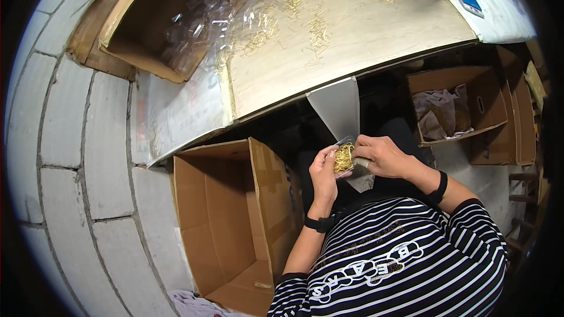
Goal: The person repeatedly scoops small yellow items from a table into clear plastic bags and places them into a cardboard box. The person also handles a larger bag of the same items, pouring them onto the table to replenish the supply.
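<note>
My left hand (324, 175) is closed around a small clear plastic box (344, 140) in front of my body. A tangle of thin gold-coloured wire pieces (343, 159) fills it. My right hand (380, 156) is at the box's right side, its fingers bent and pinched together against the gold pieces. A pale strip shows under those fingers; what they grip is too small to make out. Similar gold pieces (318, 34) lie scattered over the pale tabletop (376, 41) ahead.
Clear plastic boxes (205, 14) spill from a tipped carton (138, 29) at the table's left. A tall open carton (220, 217) stands left of my legs; another carton (490, 117) with plastic bags sits at right. A phone (467, 0) lies at the far right.
</note>
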